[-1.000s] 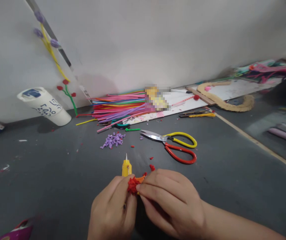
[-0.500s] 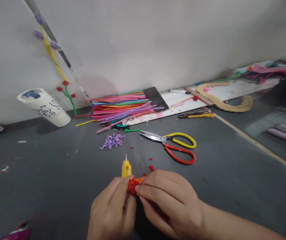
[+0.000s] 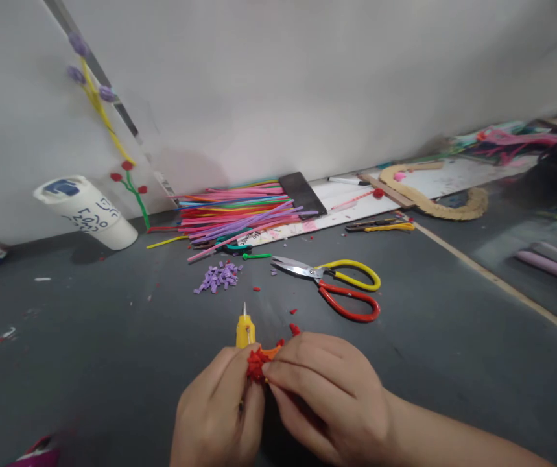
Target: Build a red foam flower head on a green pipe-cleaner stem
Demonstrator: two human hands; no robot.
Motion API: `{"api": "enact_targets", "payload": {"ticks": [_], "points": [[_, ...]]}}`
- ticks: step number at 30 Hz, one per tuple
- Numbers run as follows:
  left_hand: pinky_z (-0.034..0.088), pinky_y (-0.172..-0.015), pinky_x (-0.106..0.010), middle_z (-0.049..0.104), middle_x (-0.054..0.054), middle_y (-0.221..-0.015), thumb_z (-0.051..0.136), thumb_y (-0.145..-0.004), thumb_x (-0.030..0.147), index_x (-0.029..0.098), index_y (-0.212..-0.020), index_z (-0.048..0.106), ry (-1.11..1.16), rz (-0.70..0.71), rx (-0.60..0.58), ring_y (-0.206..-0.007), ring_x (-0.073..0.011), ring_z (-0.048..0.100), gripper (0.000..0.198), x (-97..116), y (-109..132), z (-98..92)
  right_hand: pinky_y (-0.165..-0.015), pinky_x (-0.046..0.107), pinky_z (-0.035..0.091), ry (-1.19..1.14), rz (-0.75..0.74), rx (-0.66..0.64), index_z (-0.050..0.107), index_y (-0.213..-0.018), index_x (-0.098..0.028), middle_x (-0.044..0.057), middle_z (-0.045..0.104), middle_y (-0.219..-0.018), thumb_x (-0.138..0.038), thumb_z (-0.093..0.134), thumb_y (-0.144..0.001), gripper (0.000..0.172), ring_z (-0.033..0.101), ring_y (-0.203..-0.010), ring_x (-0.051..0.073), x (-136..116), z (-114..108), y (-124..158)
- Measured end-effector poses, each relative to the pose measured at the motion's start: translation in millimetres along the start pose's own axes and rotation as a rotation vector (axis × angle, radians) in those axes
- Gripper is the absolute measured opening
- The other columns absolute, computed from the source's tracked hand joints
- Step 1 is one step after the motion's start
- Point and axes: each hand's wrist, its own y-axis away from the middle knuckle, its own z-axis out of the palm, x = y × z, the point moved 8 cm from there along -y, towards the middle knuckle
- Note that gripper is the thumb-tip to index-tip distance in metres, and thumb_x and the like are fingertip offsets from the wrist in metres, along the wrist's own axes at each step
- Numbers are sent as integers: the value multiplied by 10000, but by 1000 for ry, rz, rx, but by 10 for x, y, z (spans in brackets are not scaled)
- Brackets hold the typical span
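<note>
At the bottom middle, my left hand (image 3: 217, 405) is closed around a small red spiky flower-like piece (image 3: 255, 364). The fingertips of my right hand (image 3: 329, 389) pinch its right side, so both hands meet on it. What lies beneath the fingers is hidden. Just behind my hands, a yellow glue gun (image 3: 246, 329) points its metal tip away from me; its rear is covered. Small red bits (image 3: 294, 329) lie beyond my right fingers. Farther back are a heap of short purple pieces (image 3: 218, 277) and scissors (image 3: 319, 272) with one yellow and one red handle, blades apart.
A bundle of colourful pipe cleaners (image 3: 239, 211) lies along the wall beside a dark phone-like slab (image 3: 302, 194). At left stands a white tumbler (image 3: 96, 214) near pipe-cleaner flowers (image 3: 135, 194). Box cutters (image 3: 380, 226) and a curved cardboard piece (image 3: 453, 207) lie at right.
My hands keep nearly the same grip on the red piece, with only a slight shift of the fingers. The whole view has moved a little.
</note>
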Motion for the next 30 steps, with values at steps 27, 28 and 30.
{"api": "enact_targets", "payload": {"ticks": [27, 28, 30], "points": [[505, -575, -221, 641, 21, -658, 507, -853, 112, 214, -837, 658, 243, -173, 76, -583, -135, 625, 183, -65, -24, -24, -673, 293, 581, -52, 6, -80, 660, -1001, -75, 106, 707, -844, -86, 496, -890, 198, 649, -716, 169, 10, -15, -38], [505, -569, -222, 642, 19, -658, 502, -851, 109, 216, -836, 656, 234, -167, 81, -602, -142, 642, 187, -60, -24, -27, -673, 295, 583, -44, 8, -82, 661, -996, -78, 104, 708, -842, -87, 494, -891, 197, 650, -716, 169, 13, -17, -36], [502, -558, -221, 643, 17, -660, 494, -851, 103, 218, -843, 651, 216, -146, 90, -640, -152, 670, 195, -42, -24, -33, -680, 291, 581, -26, 4, -82, 663, -985, -78, 101, 707, -834, -85, 498, -889, 191, 652, -711, 167, 8, -22, -35]]}}
